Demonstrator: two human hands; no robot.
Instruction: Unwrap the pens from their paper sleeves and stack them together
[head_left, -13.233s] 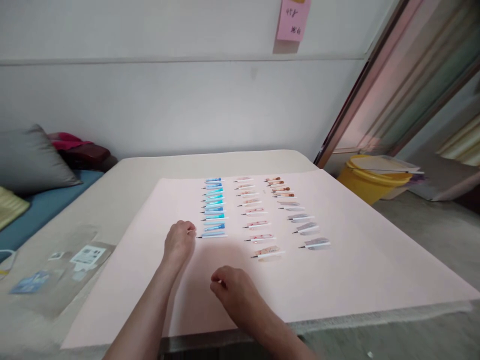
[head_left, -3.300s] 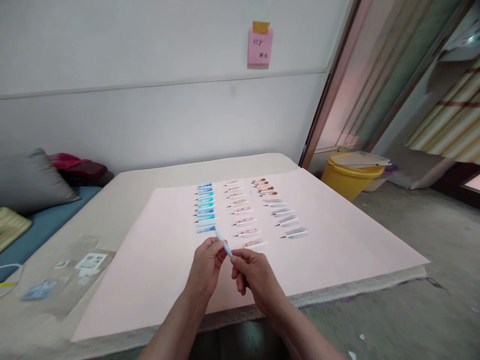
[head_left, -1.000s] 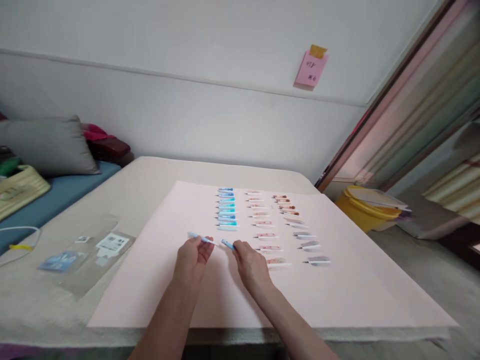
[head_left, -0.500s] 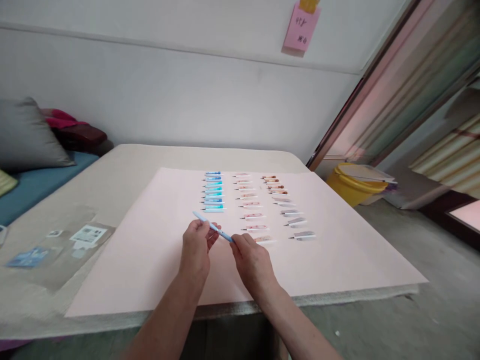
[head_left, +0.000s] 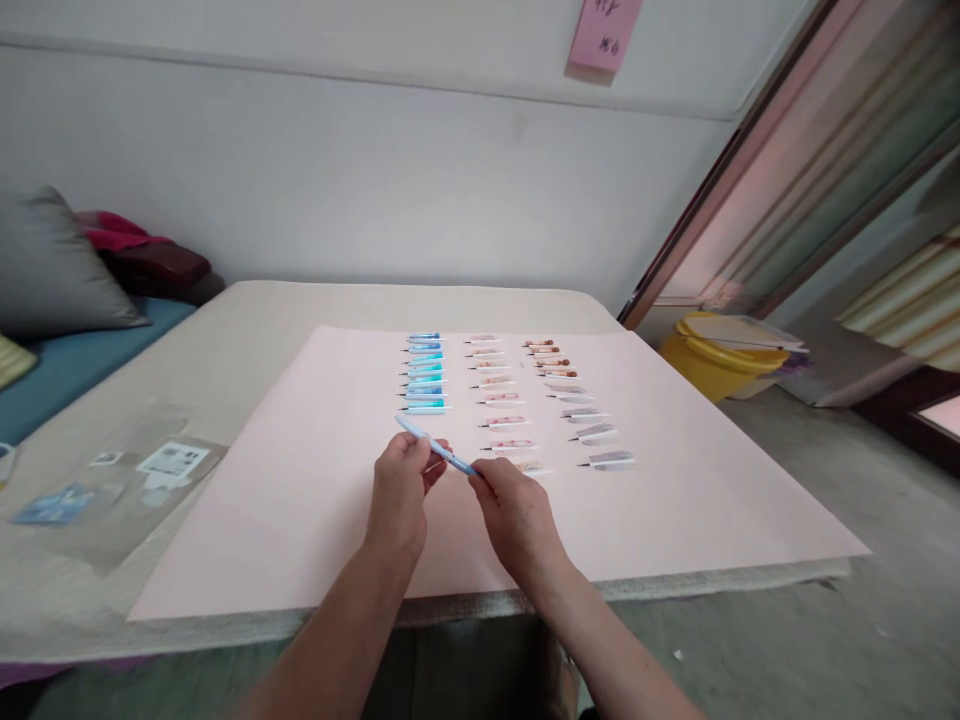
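Between my hands a light-blue pen [head_left: 441, 450] is held slantwise over the pink sheet [head_left: 300, 500]. My left hand [head_left: 401, 480] pinches its middle and my right hand [head_left: 517, 500] grips its lower right end, the fingers partly hiding it. Beyond my hands, pen parts with dark tips lie in columns: blue ones [head_left: 424, 391] at the left, pale pink ones [head_left: 506, 423] in the middle. In the right column are brown-ended ones [head_left: 553, 362] at the back and grey ones [head_left: 596, 432] nearer. My right hand partly covers the nearest piece of the middle column.
On the cream table cover [head_left: 270, 303] at the left lie clear plastic bags [head_left: 112, 520] with white labels. A grey cushion [head_left: 60, 265] rests on a blue seat further left. Past the table's right side stands a yellow bucket [head_left: 697, 360]. A white wall rises behind.
The view has shifted slightly. Both hands still hold the pen in nearly the same grip, now a little further right in the picture. The laid-out columns look the same.
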